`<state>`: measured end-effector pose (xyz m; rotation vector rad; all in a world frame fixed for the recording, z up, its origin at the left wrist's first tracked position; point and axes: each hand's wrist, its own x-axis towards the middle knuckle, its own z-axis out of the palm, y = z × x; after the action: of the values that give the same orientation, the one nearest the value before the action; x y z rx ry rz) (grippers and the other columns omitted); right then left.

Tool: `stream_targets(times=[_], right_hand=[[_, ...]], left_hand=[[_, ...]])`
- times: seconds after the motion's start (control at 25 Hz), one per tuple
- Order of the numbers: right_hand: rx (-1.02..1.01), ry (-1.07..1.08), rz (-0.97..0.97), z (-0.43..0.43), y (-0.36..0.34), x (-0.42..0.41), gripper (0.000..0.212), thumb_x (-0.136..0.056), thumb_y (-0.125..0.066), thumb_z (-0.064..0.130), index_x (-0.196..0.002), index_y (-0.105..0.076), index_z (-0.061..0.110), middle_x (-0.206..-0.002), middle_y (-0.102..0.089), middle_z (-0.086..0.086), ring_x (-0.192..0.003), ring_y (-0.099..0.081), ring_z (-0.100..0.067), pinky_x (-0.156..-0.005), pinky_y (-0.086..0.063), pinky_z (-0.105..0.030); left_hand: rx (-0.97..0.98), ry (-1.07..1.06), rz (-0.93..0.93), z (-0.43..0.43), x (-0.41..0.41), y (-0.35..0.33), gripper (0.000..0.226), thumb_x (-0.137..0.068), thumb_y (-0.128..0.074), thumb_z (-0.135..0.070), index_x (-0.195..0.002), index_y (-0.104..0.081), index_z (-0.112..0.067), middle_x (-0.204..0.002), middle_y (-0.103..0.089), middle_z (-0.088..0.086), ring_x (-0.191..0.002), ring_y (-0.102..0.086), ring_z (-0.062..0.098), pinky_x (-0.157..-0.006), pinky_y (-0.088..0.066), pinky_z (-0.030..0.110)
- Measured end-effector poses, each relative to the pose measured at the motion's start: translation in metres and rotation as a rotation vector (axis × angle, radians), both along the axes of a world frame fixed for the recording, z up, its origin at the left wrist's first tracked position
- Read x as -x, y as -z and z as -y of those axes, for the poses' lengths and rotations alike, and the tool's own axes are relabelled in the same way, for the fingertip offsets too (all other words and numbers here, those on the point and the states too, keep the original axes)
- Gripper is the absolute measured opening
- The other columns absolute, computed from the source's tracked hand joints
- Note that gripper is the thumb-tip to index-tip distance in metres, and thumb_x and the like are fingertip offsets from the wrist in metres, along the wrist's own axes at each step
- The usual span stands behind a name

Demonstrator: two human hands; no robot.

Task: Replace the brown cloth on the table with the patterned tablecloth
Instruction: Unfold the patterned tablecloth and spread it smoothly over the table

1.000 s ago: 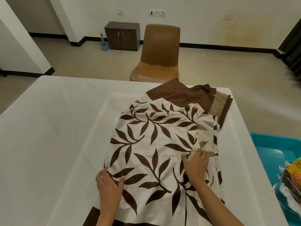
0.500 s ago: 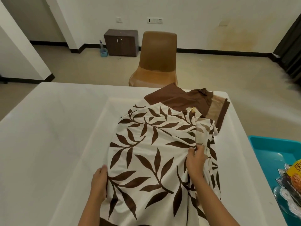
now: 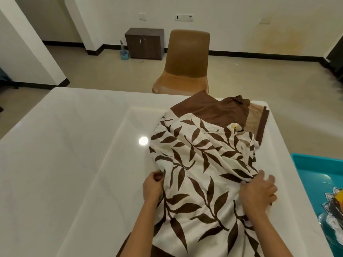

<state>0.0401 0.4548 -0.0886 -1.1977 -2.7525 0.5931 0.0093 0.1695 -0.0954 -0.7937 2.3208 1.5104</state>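
The tablecloth [image 3: 200, 164], cream with brown leaves, lies bunched on the right half of the white bench [image 3: 74, 145], running from the near edge toward the far right corner. Its far end overlaps the brown cloth [image 3: 219, 112], which sits crumpled at that far right corner, just short of the far edge.

The left grip [image 3: 152, 188] reaches in from the near edge with the forearm angled up and to the right. Its fingers are curled round the tablecloth's left edge, knuckles up, thumb side toward the cloth.

The right grip [image 3: 258, 193] lies palm down on the tablecloth's right side, near the right edge of the bench. Its fingers [image 3: 271, 178] are spread and fairly straight, pointing away to the right, and press on a gathered fold; nothing is closed in them. That forearm crosses the cloth from the near right.

A brown chair [image 3: 187, 58] stands beyond the far edge. A teal tray [image 3: 315, 167] sits off the right edge.
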Motion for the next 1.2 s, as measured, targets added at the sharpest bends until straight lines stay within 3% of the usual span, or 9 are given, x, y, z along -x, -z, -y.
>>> stream_targets(times=[0.08,0.16,0.28,0.36,0.52,0.8,0.96,1.08,1.2], right_hand=[[-0.077,-0.255,0.095,0.027,0.016,0.003,0.088,-0.087,-0.052,0.055,-0.153,-0.002,0.026,-0.158,0.011,-0.015,-0.14,0.013,-0.04,-0.113,-0.003,-0.061],[-0.105,-0.552,0.112,0.055,0.04,0.001,0.082,-0.089,-0.035,0.067,-0.152,0.006,0.033,-0.159,0.019,-0.009,-0.142,0.023,-0.037,-0.108,0.023,-0.056],[-0.11,-0.732,0.158,0.071,0.066,-0.007,0.071,-0.093,-0.015,0.065,-0.152,-0.016,0.027,-0.16,-0.013,-0.009,-0.147,-0.011,-0.032,-0.114,-0.002,-0.061],[-0.103,-0.711,0.152,0.06,0.068,-0.008,0.072,-0.093,-0.006,0.065,-0.153,-0.013,0.025,-0.16,-0.013,-0.006,-0.148,-0.007,-0.024,-0.116,-0.006,-0.056],[-0.135,-0.738,0.054,0.028,0.067,-0.011,0.075,-0.093,-0.012,0.065,-0.153,0.002,0.023,-0.161,0.007,0.004,-0.147,0.011,-0.009,-0.12,0.003,-0.043],[-0.07,-0.807,0.021,0.013,0.067,-0.014,0.072,-0.093,-0.007,0.066,-0.153,-0.003,0.026,-0.16,0.001,0.008,-0.147,0.004,-0.006,-0.121,-0.003,-0.037],[-0.112,-0.79,0.032,-0.014,0.067,-0.013,0.074,-0.091,-0.008,0.069,-0.153,-0.003,0.028,-0.159,0.003,0.011,-0.147,0.003,-0.007,-0.12,0.001,-0.035],[-0.087,-0.759,0.023,-0.026,0.063,-0.01,0.072,-0.091,-0.005,0.067,-0.153,-0.003,0.029,-0.159,0.001,0.008,-0.147,0.001,-0.009,-0.119,0.001,-0.031],[0.002,-0.483,-0.116,-0.023,0.06,-0.011,0.073,-0.096,-0.033,0.057,-0.153,-0.015,0.017,-0.158,-0.013,0.0,-0.146,-0.013,-0.016,-0.116,-0.011,-0.033]], left_hand=[[0.103,0.076,-0.08,-0.024,0.003,0.002,0.048,-0.087,-0.064,-0.036,-0.129,-0.053,-0.016,-0.123,-0.054,0.006,-0.107,-0.054,0.021,-0.096,-0.047,0.032],[0.226,0.167,-0.121,-0.048,0.0,0.009,0.051,-0.085,-0.067,-0.036,-0.129,-0.053,-0.016,-0.123,-0.049,0.005,-0.111,-0.05,0.022,-0.099,-0.045,0.031],[0.166,0.205,-0.285,-0.07,-0.011,0.013,0.013,-0.084,-0.066,-0.02,-0.094,-0.06,-0.025,-0.101,-0.059,-0.005,-0.095,-0.054,0.016,-0.086,-0.049,0.028],[0.05,0.125,-0.297,-0.062,-0.012,0.006,0.022,-0.085,-0.06,-0.009,-0.072,-0.049,-0.022,-0.075,-0.057,-0.004,-0.072,-0.052,0.012,-0.066,-0.046,0.02],[-0.191,-0.156,-0.07,-0.028,0.001,0.0,0.026,-0.08,-0.074,-0.021,-0.073,-0.05,-0.014,-0.068,-0.057,0.005,-0.06,-0.05,0.018,-0.057,-0.047,0.026],[-0.577,-0.27,0.151,-0.018,-0.005,0.0,0.021,-0.083,-0.072,-0.016,-0.101,-0.069,-0.005,-0.096,-0.073,0.014,-0.092,-0.068,0.03,-0.09,-0.054,0.043],[-0.627,-0.306,0.143,-0.013,-0.001,-0.011,0.025,-0.081,-0.074,-0.02,-0.094,-0.069,-0.001,-0.095,-0.072,0.017,-0.091,-0.066,0.031,-0.09,-0.053,0.044],[-0.53,-0.275,0.067,-0.001,0.006,-0.012,0.027,-0.079,-0.077,-0.028,-0.081,-0.064,-0.004,-0.076,-0.069,0.013,-0.072,-0.065,0.026,-0.069,-0.057,0.038],[-0.365,-0.209,0.029,0.013,0.003,-0.002,0.027,-0.083,-0.071,-0.031,-0.072,-0.057,-0.01,-0.068,-0.059,0.011,-0.063,-0.052,0.022,-0.058,-0.047,0.032]])
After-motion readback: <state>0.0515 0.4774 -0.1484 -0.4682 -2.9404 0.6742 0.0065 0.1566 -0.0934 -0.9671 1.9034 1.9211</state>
